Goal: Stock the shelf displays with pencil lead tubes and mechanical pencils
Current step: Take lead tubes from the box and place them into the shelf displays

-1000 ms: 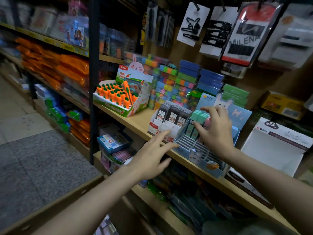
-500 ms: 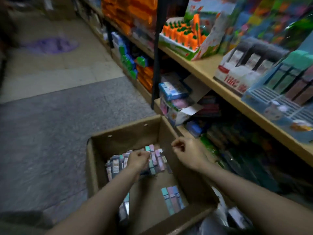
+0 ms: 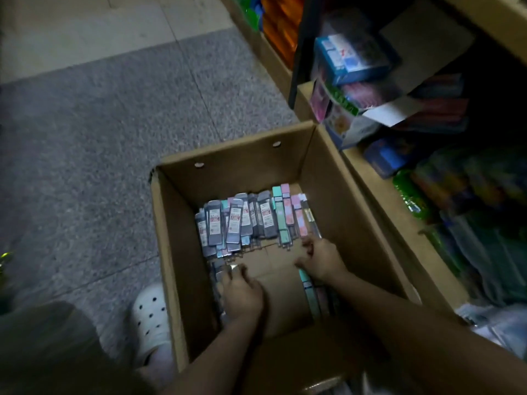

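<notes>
An open cardboard box (image 3: 328, 178) stands on the floor below me. Several grey lead tubes (image 3: 236, 220) with red-and-white labels lie piled at its far end, with pastel teal and pink tubes (image 3: 285, 215) beside them. My left hand (image 3: 242, 295) reaches into the near left of the box, and its fingers curl onto grey tubes (image 3: 218, 273) stacked against the wall. My right hand (image 3: 320, 259) is at the right side, fingers curled at the near end of a clear tube (image 3: 312, 223). More teal and pink tubes (image 3: 310, 292) lie under its wrist.
The wooden bottom shelf (image 3: 379, 201) runs along the box's right side, packed with blue boxes (image 3: 350, 58) and bagged goods (image 3: 456, 195). A black shelf upright (image 3: 296, 52) stands behind the box. Grey floor lies to the left, with my white perforated shoe (image 3: 151, 317) beside the box.
My view swung from the upper shelf displays down into the box. Both hands dropped from the displays into the box, and the left moved from the far pile to the near left tubes.
</notes>
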Action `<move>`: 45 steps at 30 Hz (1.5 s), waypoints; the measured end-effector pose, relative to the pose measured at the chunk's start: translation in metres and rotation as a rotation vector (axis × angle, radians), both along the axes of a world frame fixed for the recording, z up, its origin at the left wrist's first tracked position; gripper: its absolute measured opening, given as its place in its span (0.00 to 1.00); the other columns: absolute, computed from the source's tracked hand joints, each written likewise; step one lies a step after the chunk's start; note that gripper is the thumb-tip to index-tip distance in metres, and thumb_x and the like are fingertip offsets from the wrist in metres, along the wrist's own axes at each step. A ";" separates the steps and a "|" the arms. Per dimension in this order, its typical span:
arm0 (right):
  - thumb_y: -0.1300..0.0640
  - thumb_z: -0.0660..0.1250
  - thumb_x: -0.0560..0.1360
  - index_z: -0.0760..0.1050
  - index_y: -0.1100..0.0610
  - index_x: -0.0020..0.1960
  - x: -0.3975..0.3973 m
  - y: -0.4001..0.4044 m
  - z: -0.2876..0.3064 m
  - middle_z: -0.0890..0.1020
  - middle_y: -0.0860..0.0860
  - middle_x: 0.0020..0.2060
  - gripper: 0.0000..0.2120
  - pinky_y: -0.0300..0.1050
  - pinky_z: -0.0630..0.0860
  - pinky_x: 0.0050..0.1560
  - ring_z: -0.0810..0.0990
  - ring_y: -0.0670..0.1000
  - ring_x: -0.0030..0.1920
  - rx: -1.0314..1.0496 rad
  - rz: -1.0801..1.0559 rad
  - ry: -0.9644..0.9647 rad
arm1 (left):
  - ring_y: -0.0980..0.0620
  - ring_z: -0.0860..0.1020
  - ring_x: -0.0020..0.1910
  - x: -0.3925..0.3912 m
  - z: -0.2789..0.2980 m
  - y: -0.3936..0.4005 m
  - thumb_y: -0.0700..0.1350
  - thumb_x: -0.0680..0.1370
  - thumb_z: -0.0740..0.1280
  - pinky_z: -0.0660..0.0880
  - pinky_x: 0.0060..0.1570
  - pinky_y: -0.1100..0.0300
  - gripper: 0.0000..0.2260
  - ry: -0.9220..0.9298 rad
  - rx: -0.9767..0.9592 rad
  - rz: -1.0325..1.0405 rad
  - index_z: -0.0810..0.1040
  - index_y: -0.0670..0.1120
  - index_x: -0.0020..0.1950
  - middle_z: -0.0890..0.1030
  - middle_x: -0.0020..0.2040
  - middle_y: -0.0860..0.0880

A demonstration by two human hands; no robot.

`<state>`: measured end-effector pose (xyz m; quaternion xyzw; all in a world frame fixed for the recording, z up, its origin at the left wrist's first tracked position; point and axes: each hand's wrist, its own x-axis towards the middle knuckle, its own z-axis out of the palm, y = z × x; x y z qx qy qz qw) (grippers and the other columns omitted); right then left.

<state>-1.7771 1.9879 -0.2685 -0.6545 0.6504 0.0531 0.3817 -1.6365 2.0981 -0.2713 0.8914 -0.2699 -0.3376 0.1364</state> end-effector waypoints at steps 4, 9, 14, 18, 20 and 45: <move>0.54 0.72 0.73 0.75 0.55 0.61 0.013 -0.001 -0.012 0.80 0.53 0.50 0.18 0.39 0.71 0.49 0.76 0.51 0.49 -0.065 -0.044 -0.071 | 0.44 0.48 0.78 -0.019 0.000 0.006 0.46 0.80 0.58 0.57 0.73 0.54 0.21 -0.071 0.100 -0.226 0.65 0.51 0.74 0.51 0.80 0.49; 0.56 0.70 0.75 0.75 0.56 0.62 0.017 0.003 -0.016 0.81 0.54 0.51 0.17 0.36 0.68 0.46 0.77 0.50 0.50 -0.079 -0.080 -0.127 | 0.45 0.49 0.77 -0.021 -0.001 0.008 0.40 0.79 0.59 0.55 0.74 0.55 0.20 -0.036 -0.045 -0.262 0.71 0.52 0.70 0.56 0.79 0.51; 0.57 0.69 0.76 0.75 0.57 0.63 0.016 0.004 -0.016 0.82 0.55 0.52 0.16 0.38 0.71 0.50 0.78 0.53 0.53 -0.079 -0.155 -0.166 | 0.44 0.51 0.77 -0.003 -0.002 0.010 0.42 0.79 0.61 0.53 0.74 0.56 0.25 -0.082 0.036 -0.069 0.61 0.45 0.75 0.50 0.79 0.44; 0.57 0.70 0.76 0.75 0.58 0.62 0.020 0.004 -0.019 0.82 0.55 0.52 0.16 0.43 0.73 0.54 0.79 0.54 0.54 -0.085 -0.176 -0.179 | 0.45 0.50 0.77 -0.011 -0.005 0.009 0.35 0.78 0.58 0.56 0.73 0.55 0.23 -0.034 -0.034 -0.088 0.67 0.47 0.73 0.51 0.80 0.48; 0.58 0.70 0.75 0.75 0.58 0.62 0.022 0.004 -0.021 0.82 0.55 0.52 0.16 0.42 0.74 0.54 0.79 0.53 0.53 -0.084 -0.184 -0.195 | 0.45 0.57 0.74 -0.015 -0.005 0.008 0.29 0.76 0.57 0.57 0.69 0.60 0.24 -0.018 -0.165 -0.071 0.72 0.45 0.69 0.58 0.78 0.47; 0.64 0.63 0.76 0.81 0.63 0.53 0.057 0.027 -0.037 0.84 0.59 0.50 0.10 0.42 0.74 0.52 0.81 0.57 0.52 0.144 0.152 -0.149 | 0.50 0.76 0.39 -0.019 -0.037 -0.006 0.33 0.66 0.77 0.69 0.33 0.72 0.20 0.381 -0.297 0.481 0.74 0.41 0.53 0.77 0.38 0.48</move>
